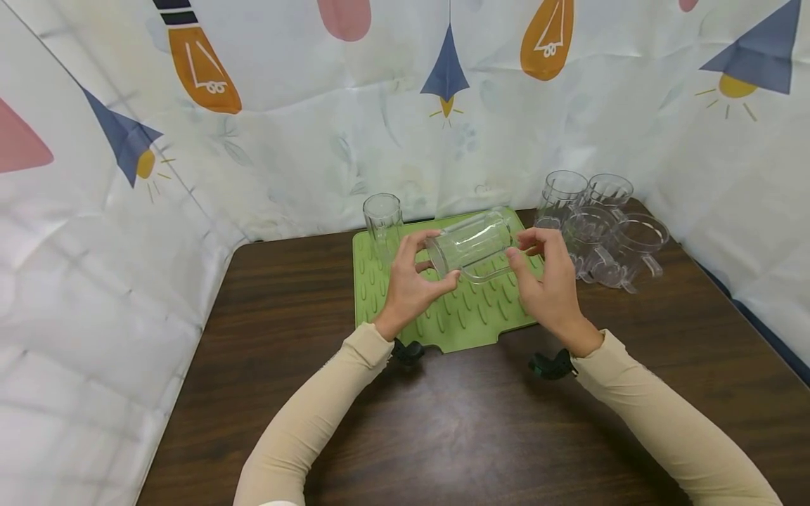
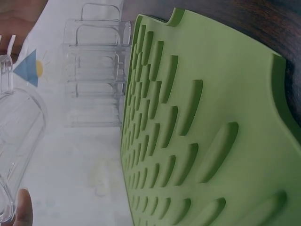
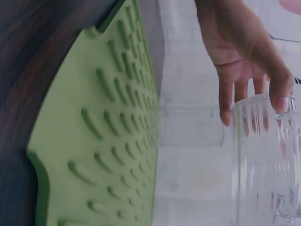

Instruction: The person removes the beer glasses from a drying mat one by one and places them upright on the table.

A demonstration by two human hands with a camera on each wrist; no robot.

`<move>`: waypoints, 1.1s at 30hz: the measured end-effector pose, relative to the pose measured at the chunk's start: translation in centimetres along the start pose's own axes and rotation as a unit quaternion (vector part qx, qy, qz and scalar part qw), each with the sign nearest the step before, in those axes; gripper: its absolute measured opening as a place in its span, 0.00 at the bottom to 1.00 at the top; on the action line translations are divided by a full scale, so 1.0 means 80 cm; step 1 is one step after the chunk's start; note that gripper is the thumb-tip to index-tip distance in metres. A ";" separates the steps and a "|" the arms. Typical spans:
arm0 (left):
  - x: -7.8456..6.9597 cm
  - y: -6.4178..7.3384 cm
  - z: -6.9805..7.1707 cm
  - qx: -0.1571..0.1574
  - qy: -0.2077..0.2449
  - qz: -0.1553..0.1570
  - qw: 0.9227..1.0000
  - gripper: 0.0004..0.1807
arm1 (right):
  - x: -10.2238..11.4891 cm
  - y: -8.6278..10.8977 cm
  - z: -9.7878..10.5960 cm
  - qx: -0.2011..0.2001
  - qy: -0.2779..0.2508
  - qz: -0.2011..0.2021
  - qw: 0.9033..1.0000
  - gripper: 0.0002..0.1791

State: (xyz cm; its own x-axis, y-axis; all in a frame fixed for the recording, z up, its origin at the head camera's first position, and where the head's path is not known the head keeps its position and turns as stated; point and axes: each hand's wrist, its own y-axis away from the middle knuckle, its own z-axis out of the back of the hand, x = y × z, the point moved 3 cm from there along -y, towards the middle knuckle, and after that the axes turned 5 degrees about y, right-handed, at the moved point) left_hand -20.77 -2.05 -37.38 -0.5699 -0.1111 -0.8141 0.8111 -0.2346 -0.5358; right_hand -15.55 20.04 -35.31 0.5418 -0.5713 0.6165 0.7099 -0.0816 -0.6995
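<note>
Fingertips (image 1: 432, 235) of the person's left hand (image 1: 411, 281) pinch one end of a clear mug (image 1: 474, 242), and on my feed the right hand (image 1: 545, 284) grasps the opposite end between thumb and fingers. The mug is tipped on its side in the air above the green mat (image 1: 465, 339), its handle (image 1: 481, 281) toward the person; I cannot tell for sure which end is the rim. Farther out, another mug (image 1: 382, 214) stands upright at the mat's far left corner, and at least four more mugs (image 1: 590, 232) crowd together by the mat's right side, on the dark table (image 1: 278, 309). Slipping looks to me like the main danger: the glassy walls seem smooth and fingertips bear the weight, so a loose pinch could drop it onto the mat. A wide swing to the right might also knock the crowded mugs together, since they stand so close. I can read no brand or label anywhere; the curtain (image 1: 304, 161) behind carries printed bulbs (image 1: 202, 67) and lamps (image 1: 446, 67), with no lettering I can make out.
</note>
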 end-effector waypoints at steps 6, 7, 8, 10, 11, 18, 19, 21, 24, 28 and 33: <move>-0.001 -0.001 0.001 -0.005 -0.004 -0.007 1.000 0.38 | -0.009 0.005 -0.004 0.017 -0.111 -0.149 0.982 0.15; -0.001 -0.001 0.002 -0.005 -0.003 -0.008 1.000 0.37 | -0.010 0.006 -0.005 0.017 -0.127 -0.169 0.977 0.14; -0.001 -0.001 0.002 -0.007 -0.003 -0.008 1.000 0.37 | -0.012 0.007 -0.007 0.017 -0.139 -0.188 0.972 0.14; -0.001 -0.001 0.002 -0.009 -0.004 -0.010 1.000 0.37 | -0.015 0.009 -0.010 0.016 -0.163 -0.218 0.962 0.13; -0.001 -0.002 0.002 -0.010 -0.005 -0.010 1.000 0.37 | -0.017 0.010 -0.012 0.017 -0.175 -0.231 0.957 0.12; 0.000 -0.002 0.001 -0.013 -0.014 -0.017 1.000 0.37 | -0.023 0.019 -0.024 0.029 -0.231 -0.286 0.929 0.14; 0.000 -0.003 0.001 -0.012 -0.013 -0.019 1.000 0.37 | -0.024 0.020 -0.025 0.029 -0.236 -0.292 0.927 0.14; -0.001 -0.004 0.001 -0.011 -0.014 -0.022 1.000 0.37 | -0.025 0.023 -0.027 0.034 -0.243 -0.304 0.920 0.14; -0.001 -0.005 0.000 -0.011 -0.015 -0.028 0.999 0.38 | -0.026 0.026 -0.032 0.050 -0.272 -0.326 0.904 0.17; 0.001 -0.007 -0.001 -0.013 -0.013 -0.028 0.999 0.38 | -0.028 0.029 -0.037 0.081 -0.340 -0.354 0.868 0.24; 0.002 -0.007 -0.004 -0.010 -0.016 -0.024 1.000 0.39 | -0.028 0.030 -0.040 0.089 -0.432 -0.379 0.814 0.25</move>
State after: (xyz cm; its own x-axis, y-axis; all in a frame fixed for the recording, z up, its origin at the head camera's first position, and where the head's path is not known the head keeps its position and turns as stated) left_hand -21.32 -1.64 -37.27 -0.6124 -0.1312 -0.7796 0.7847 -0.2207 -0.5793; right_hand -16.45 18.51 -39.53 -0.0227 0.3805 0.9245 0.9997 0.0204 0.0161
